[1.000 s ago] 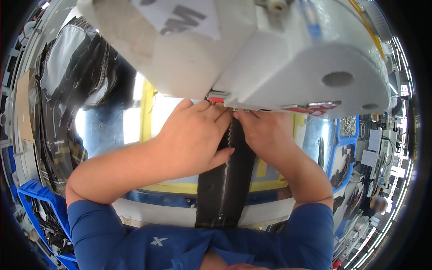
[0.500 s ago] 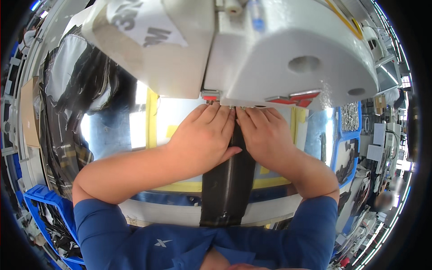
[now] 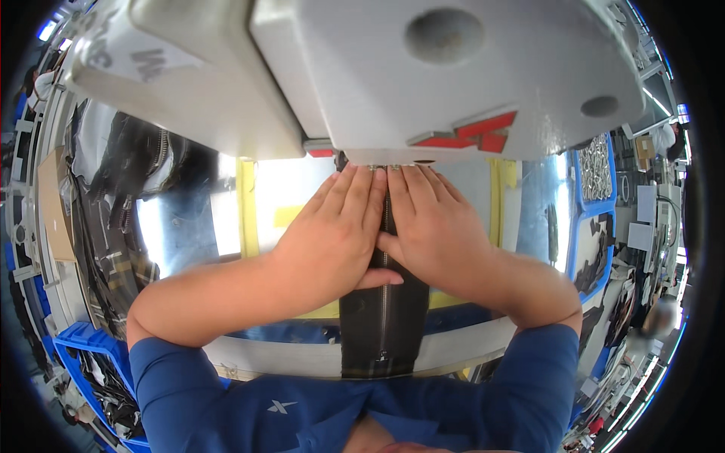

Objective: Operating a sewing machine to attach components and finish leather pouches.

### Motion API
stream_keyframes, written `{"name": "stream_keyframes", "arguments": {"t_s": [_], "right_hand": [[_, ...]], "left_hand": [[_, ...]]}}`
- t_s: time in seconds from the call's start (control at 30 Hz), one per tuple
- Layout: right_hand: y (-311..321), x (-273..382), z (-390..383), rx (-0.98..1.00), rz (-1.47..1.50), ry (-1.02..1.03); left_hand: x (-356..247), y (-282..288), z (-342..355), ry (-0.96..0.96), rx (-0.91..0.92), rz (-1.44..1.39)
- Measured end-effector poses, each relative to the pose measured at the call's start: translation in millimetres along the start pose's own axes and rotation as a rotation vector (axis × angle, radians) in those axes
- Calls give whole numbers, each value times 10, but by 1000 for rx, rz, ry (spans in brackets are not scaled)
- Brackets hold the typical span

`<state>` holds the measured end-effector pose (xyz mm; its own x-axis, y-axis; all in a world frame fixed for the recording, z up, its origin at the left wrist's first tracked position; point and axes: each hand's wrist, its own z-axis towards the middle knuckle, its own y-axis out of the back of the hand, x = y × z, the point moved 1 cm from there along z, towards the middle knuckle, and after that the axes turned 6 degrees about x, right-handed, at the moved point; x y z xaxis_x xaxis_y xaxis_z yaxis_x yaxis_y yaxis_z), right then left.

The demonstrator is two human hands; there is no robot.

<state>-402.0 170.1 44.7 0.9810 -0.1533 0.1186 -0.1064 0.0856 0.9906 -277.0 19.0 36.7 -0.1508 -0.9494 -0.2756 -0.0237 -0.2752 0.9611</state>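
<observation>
Beneath grey machine head [image 3: 453, 75], left hand [image 3: 332, 234] and right hand [image 3: 434, 230] flatten black zippered strip [image 3: 384, 317].

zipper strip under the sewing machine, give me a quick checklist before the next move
1. Left hand flat on the dark strip: ok.
2. Right hand flat on the strip's other side: ok.
3. Zipper runs straight between the hands: ok.
4. Fingertips away from the needle: cannot tell, the machine head hides it, and they reach its lower edge.
5. Strip lies smooth over the table edge: ok.
</observation>
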Motion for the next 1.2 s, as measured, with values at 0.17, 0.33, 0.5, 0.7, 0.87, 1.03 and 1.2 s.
{"name": "stream_keyframes", "arguments": {"t_s": [0.17,0.33,0.5,0.7,0.87,1.03,1.2], "right_hand": [[-28,87,-30,86,-28,-87],[-43,70,-35,106,-12,-84],[-54,50,-26,91,-16,-72],[-53,27,-1,87,-17,-51],[-66,24,6,68,-14,-49],[-77,-11,6,38,9,-45],[-68,-35,19,51,-35,-15]], "left_hand": [[-25,-40,-17,52,40,-7],[-26,-65,-5,50,17,2],[-19,-65,6,41,13,15],[-24,-75,12,48,-14,11],[-85,-72,-1,99,7,79],[-27,-62,17,61,0,94],[-57,-27,35,76,6,101]]}}
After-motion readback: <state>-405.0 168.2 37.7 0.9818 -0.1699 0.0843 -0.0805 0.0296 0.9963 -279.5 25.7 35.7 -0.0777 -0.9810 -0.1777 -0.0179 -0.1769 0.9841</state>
